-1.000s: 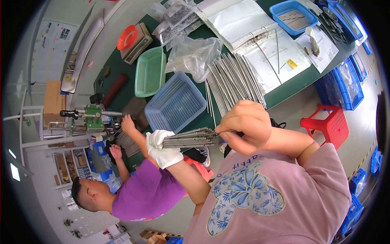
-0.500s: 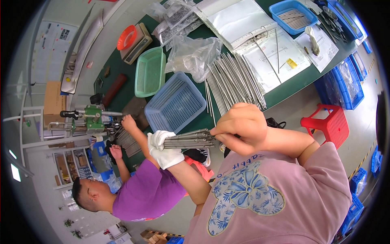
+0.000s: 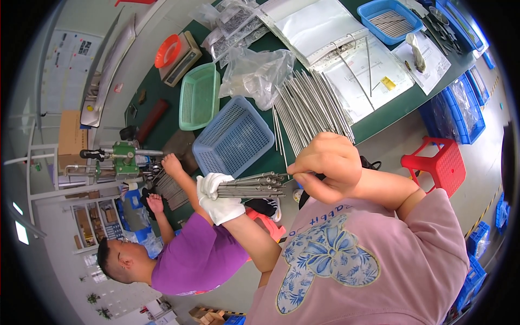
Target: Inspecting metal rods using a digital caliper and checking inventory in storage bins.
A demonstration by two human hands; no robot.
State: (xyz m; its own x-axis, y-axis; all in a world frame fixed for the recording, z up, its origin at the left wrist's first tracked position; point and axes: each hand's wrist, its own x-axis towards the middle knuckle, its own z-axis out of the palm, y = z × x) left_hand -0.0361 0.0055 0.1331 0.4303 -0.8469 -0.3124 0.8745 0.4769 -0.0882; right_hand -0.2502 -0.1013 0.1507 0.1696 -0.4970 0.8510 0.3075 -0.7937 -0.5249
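Observation:
My left hand [image 3: 219,205], in a white glove, is wrapped round a bundle of thin metal tubes [image 3: 252,187]. Their ends point right, and several show open bores. Just beyond those ends my right hand [image 3: 327,165], bare, is closed in a pinch. Whatever its fingertips hold is too small to make out. Past my hands, a pile of long metal rods [image 3: 314,108] lies on the green table [image 3: 387,120]. Left of the pile sits a blue perforated basket [image 3: 233,138] with nothing visible in it.
A green basket [image 3: 197,103], a scale [image 3: 181,59] and clear plastic bags [image 3: 257,76] stand farther back. An open binder [image 3: 352,70] carries bent rods. At left a co-worker in purple [image 3: 197,257] works by a green hand press [image 3: 125,160]. A red stool [image 3: 436,162] stands right.
My right hand has drawn slightly right, away from the tube ends, still pinched. The left hand keeps its grip on the bundle, nearly unmoved.

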